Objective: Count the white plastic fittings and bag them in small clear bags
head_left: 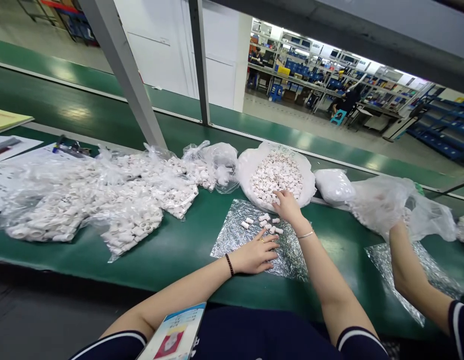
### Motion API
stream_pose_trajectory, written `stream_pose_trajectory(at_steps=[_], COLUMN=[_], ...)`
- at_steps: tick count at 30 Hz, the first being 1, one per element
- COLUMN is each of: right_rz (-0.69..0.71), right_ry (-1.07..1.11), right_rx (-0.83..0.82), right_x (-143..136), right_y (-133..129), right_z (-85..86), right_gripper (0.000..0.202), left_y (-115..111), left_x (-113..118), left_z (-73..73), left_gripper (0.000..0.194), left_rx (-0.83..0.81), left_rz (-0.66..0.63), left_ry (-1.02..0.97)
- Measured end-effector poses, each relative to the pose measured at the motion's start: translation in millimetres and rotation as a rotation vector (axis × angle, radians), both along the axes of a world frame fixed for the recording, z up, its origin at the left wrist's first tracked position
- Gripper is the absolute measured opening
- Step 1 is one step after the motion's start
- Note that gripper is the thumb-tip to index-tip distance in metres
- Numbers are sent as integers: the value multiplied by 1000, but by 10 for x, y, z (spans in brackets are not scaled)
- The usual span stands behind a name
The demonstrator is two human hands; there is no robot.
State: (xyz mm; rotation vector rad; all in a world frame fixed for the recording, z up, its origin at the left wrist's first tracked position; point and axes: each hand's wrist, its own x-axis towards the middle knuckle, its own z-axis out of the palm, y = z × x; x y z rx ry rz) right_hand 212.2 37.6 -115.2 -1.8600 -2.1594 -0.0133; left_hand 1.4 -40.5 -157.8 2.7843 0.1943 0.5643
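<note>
- Our right fingers [279,195] curl loosely at the round bag [307,181], near side; grip unclear.
- Our left fingers [270,246], spread, empty, lie nearer us, below loose pieces [279,231].

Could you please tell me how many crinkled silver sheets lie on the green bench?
2: one crinkled silver sheet under the left hand, another sheet beneath the co-worker's forearm farther right.

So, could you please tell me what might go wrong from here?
The right hand reaches over the rim of the open bag, so catching the plastic might spill its white pieces. The left hand rests on the foil sheet close to the loose pieces; a small shift could scatter them.
</note>
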Motion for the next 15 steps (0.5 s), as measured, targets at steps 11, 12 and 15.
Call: stream_pose_trajectory(at_steps=[11, 12, 15], right_rz=[6, -9, -54], right_ry=[-193, -191, -182], right_rx=[-203, -204, -183], right_x=[-164, -172, -221], right_y=[476, 474, 433], right_z=[68, 68, 57], right_gripper=[50, 49, 46], left_y=[109, 86, -49], left_x=[178, 206, 298], left_z=[95, 131, 189], left_gripper=[16, 17, 19], left_rx=[214, 200, 127], left_rz=[155, 139, 65], left_ry=[-1, -12, -63])
